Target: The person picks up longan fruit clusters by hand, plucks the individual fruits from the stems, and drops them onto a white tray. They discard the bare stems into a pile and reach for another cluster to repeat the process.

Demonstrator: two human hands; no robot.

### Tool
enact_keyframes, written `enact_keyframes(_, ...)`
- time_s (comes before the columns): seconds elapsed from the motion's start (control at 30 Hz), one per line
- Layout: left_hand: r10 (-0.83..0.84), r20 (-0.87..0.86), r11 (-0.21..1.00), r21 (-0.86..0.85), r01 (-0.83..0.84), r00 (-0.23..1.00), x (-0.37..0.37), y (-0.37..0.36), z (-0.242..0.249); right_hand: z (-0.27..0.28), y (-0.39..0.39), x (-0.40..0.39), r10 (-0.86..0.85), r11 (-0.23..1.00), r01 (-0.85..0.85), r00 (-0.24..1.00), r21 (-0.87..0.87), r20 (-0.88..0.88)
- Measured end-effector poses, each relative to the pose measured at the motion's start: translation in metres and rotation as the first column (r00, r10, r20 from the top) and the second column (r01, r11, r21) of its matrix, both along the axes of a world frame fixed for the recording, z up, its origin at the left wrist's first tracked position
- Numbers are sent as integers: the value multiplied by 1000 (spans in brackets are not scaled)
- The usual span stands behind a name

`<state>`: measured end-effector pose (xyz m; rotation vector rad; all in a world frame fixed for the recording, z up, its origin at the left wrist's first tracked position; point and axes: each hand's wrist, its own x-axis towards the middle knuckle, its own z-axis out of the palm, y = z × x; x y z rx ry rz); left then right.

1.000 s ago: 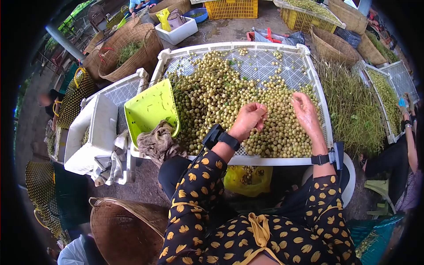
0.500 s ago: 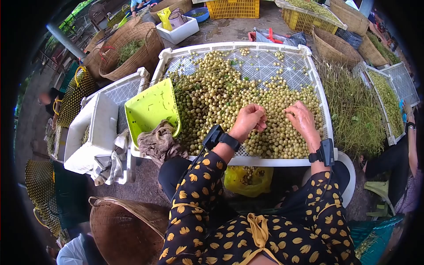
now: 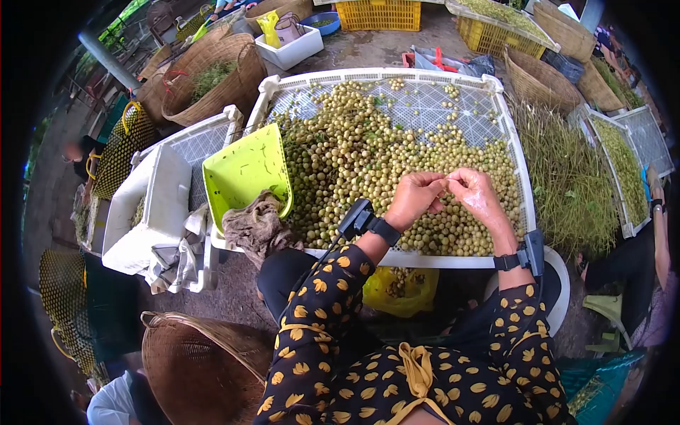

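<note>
Round yellow-green fruits lie loose over a white mesh tray, mixed with darker bits and small leaves on the left side. Above the near right part of the pile, my left hand and my right hand meet at the fingertips. Both hands are closed in a pinch. Whatever sits between the fingers is too small or hidden to name. A lime-green dustpan-like scoop rests at the tray's left edge, with a crumpled brown cloth against it.
Left of the tray stands a white foam box. A heap of thin stems lies to the right. A wicker basket is near my left leg, a yellow bag under the tray. Another person's arm shows far right.
My hands were apart above the fruits; now they have come together, fingertips touching. My left hand moved right and my right hand slightly left. The view shifted a little.
</note>
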<state>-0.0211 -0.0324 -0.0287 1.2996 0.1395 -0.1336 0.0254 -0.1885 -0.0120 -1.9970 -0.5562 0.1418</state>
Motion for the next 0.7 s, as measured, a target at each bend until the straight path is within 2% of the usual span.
enact_keyframes(0.07,38,58,999,2,-38,998,0,-2,-1,0,1,-1,34,999,-33,997,-16,67)
enact_keyframes(0.17,81,51,995,-61,-78,995,0,-1,0,-2,-2,3,70,997,-73,993,-33,-94)
enact_keyframes(0.27,97,31,995,-16,-96,995,2,5,-3,0,1,3,-26,999,26,1000,36,-8)
enact_keyframes(0.37,203,-8,978,39,-203,979,4,13,-1,-7,-8,11,42,950,70,936,-303,349)
enact_keyframes(0.47,212,1,974,89,-211,977,7,22,-8,-8,-1,2,81,894,66,949,-443,305)
enact_keyframes(0.57,196,0,976,97,-195,981,5,26,-7,-19,2,2,112,847,114,916,-519,384)
enact_keyframes(0.7,165,-26,986,37,-164,986,1,29,-2,-35,-3,11,95,858,131,910,-496,404)
